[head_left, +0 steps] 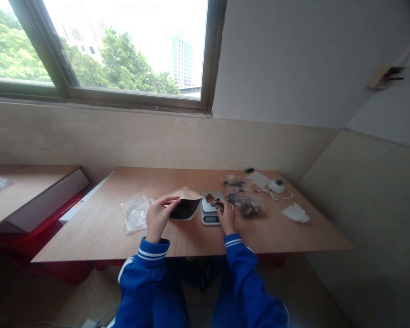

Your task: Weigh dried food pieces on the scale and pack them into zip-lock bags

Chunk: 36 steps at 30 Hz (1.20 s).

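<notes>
My left hand [160, 216] is closed on the rim of a brown paper pouch [187, 193]. The pouch gapes toward me and shows a dark inside; its contents are hard to make out. Just right of it stands a white kitchen scale [211, 219] with a small display at its front. Dark brown dried pieces [212, 199] lie on the scale's plate. My right hand [227, 216] is over the scale's right edge, its fingers closed around some of these dried pieces.
Clear zip bags [249, 206] of dark and pale dried pieces lie right of the scale. A crumpled clear plastic bag [135, 214] is on the left. Farther right are a white round device [277, 185] with a cable, a white crumpled tissue [295, 212] and a paper sheet [258, 179].
</notes>
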Each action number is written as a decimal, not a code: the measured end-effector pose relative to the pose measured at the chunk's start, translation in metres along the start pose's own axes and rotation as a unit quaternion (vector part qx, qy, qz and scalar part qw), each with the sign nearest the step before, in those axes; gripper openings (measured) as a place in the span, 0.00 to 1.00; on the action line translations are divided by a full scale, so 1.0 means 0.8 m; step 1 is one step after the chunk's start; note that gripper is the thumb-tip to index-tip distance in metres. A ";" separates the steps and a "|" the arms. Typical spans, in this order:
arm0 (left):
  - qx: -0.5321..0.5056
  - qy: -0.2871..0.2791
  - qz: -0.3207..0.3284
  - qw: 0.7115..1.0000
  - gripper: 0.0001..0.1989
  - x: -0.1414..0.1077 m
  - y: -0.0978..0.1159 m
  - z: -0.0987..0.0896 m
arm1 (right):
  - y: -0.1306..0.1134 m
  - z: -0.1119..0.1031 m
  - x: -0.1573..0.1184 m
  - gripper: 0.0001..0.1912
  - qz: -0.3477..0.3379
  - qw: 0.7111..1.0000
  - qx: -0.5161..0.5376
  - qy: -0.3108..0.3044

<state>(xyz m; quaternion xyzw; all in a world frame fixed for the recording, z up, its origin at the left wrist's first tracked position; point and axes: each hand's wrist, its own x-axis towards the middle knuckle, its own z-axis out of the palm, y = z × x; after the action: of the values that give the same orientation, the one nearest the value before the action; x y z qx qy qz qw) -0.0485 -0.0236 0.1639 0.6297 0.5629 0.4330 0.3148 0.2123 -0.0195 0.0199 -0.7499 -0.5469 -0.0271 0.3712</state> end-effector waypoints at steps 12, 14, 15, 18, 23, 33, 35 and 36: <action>0.014 0.006 -0.005 1.000 0.17 -0.002 0.004 0.000 | 0.023 0.006 0.011 0.19 0.032 0.999 0.026 0.036; 0.015 0.007 -0.006 1.000 0.17 -0.002 0.005 0.000 | 0.027 0.009 0.012 0.20 0.039 0.999 0.014 0.028; 0.015 0.007 -0.007 1.000 0.18 -0.002 0.005 0.000 | 0.029 0.009 0.012 0.20 0.039 0.999 0.012 0.026; 0.013 0.005 -0.011 1.000 0.18 -0.002 0.006 -0.001 | 0.030 0.008 0.011 0.20 0.027 0.999 0.026 0.034; 0.013 0.005 -0.010 1.000 0.17 -0.003 0.006 0.000 | 0.002 -0.021 0.005 0.19 -0.031 0.989 0.098 0.106; 0.027 -0.006 0.004 1.000 0.16 -0.004 0.005 0.012 | -0.147 -0.069 -0.047 0.19 -0.322 0.921 0.210 -0.058; 0.037 -0.004 0.004 0.999 0.16 -0.006 0.006 0.010 | -0.167 -0.065 -0.046 0.20 -0.296 0.935 0.165 -0.106; 0.041 -0.005 0.001 0.999 0.16 -0.008 0.006 0.009 | -0.174 -0.063 -0.045 0.20 -0.279 0.942 0.137 -0.130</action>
<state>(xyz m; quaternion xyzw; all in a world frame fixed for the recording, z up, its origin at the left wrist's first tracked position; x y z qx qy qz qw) -0.0397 -0.0298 0.1637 0.6451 0.5777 0.4067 0.2910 0.0990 -0.0606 0.1136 -0.5062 -0.7761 0.0436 0.3735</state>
